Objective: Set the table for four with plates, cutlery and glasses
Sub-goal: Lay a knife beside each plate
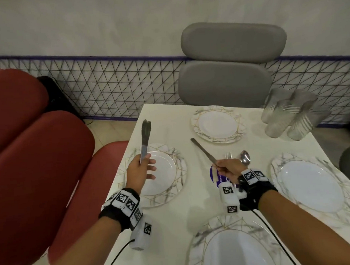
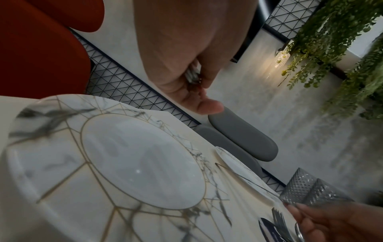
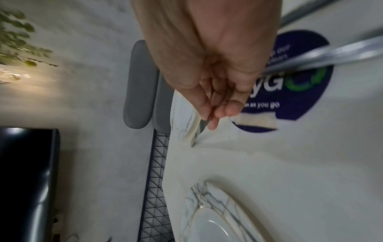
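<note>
Above the table (image 1: 173, 212) with 4 plates, left hand (image 1: 138, 172) grips knives (image 1: 145, 141); right hand (image 1: 229, 169) pinches 1 knife (image 1: 203, 150).

The nearest plate (image 1: 233, 248) is cut off by the head view's lower edge. Beside the sticker (image 1: 216, 173), the right hand (image 1: 229, 169) hides the handles of the fork (image 1: 228, 155) and spoon (image 1: 245, 158). How many blurred utensils (image 1: 146, 140) the left hand (image 1: 138, 173) pinches cannot be told.
</note>
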{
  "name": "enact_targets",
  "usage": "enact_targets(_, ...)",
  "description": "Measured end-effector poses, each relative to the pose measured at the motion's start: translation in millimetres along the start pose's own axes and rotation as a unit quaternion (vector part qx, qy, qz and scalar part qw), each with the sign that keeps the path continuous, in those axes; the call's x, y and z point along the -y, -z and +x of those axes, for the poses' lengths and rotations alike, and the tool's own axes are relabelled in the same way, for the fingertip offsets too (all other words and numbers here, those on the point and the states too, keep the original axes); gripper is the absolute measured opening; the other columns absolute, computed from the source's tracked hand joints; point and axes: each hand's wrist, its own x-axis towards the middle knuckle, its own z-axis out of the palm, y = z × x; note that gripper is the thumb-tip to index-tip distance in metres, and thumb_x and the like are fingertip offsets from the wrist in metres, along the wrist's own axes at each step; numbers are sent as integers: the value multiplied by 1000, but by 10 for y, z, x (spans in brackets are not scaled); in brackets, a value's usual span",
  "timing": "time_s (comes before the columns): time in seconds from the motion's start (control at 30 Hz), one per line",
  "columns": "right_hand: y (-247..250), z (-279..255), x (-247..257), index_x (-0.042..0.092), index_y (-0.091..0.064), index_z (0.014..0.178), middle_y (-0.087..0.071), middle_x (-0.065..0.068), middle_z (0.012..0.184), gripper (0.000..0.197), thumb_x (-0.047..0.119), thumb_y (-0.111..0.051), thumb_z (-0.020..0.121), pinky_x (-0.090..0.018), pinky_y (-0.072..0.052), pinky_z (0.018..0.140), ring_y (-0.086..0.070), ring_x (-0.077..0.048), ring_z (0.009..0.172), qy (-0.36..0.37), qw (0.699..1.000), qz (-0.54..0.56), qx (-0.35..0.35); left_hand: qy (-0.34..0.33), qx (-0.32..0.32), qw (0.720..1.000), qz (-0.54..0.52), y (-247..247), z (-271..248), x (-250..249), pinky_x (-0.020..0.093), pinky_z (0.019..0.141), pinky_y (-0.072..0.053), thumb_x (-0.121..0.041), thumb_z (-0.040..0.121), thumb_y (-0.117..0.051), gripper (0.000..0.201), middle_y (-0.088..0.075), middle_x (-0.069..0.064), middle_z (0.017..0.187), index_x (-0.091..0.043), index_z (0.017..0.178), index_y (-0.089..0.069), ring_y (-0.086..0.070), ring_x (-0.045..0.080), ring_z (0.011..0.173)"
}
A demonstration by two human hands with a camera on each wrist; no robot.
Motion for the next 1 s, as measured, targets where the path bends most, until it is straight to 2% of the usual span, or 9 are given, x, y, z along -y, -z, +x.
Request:
enact_targets(0.13,-288,109,-91,-5,-58,83,-60,0,43,18,-4,-43,93,-9,-37,36,-48,-5,36,9,999,-35,-26,-1,7,1000,-1,125,44,45,22,43,-49,-23,96,-51,19,-64,7,86,-9,106,-59,-58,14,65)
enact_targets(0.27,-424,172,-121,-17,-56,111,-54,-10,64,26,-9,-43,89,-9,-42,37,-50,-18,51,60,984,-162,-39,11,15,1000,-7,184,67,83,23,43,-49,-24,95,-53,19,-64,7,86,-9,105,-60,-59,14,64)
enact_targets(0.4,-433,252,-191,-2,-62,114,-67,-17,101,29,-1,-46,89,-24,-48,71,-58,-23,85,115,941,-315,-49,17,24,1000,-2,209,87,103,25,44,-49,-24,95,-54,22,-65,7,86,-7,107,-60,-59,14,65)
enact_targets(0.5,-417,251,-273,9,-65,114,-65,-12,117,32,1,-44,91,-33,-46,92,-56,-29,106,254,827,-497,-66,18,29,999,-2,220,107,94,23,43,-47,-24,95,-54,23,-65,6,86,-8,108,-61,-57,14,64)
enact_targets(0.6,-385,238,-396,20,-71,101,-70,2,110,29,3,-57,83,-37,-47,83,-58,-26,94,388,650,-650,-65,16,30,999,-5,231,132,73,22,42,-43,-24,94,-54,23,-64,5,84,-8,109,-61,-53,13,61)
enact_targets(0.7,-411,253,-482,31,-74,84,-73,16,93,37,16,-85,53,-41,-55,77,-67,-17,78,375,559,-737,-62,14,28,999,-5,240,163,67,21,41,-42,-23,94,-54,22,-64,4,82,-8,109,-62,-52,12,59)
enact_targets(0.8,-482,342,-353,28,-71,100,-71,11,108,40,19,-81,62,-57,-41,96,-66,-25,96,342,550,-759,-59,16,23,1000,-8,259,216,75,22,40,-42,-23,94,-54,23,-64,4,82,-8,109,-62,-52,12,58)
enact_targets(0.9,-615,469,-139,25,-42,137,-38,10,147,41,21,-39,96,-56,-1,114,-26,-27,139,307,567,-764,-21,21,22,999,-9,300,289,76,23,40,-42,-22,94,-54,21,-64,4,81,-7,107,-62,-52,11,57)
enact_targets(1.0,-746,637,103,28,-26,144,-20,15,154,45,23,-25,99,-56,7,114,-6,-24,144,271,556,-786,-12,26,19,999,-8,357,356,72,20,39,-35,-24,93,-56,18,-62,2,76,-10,103,-64,-45,8,50)
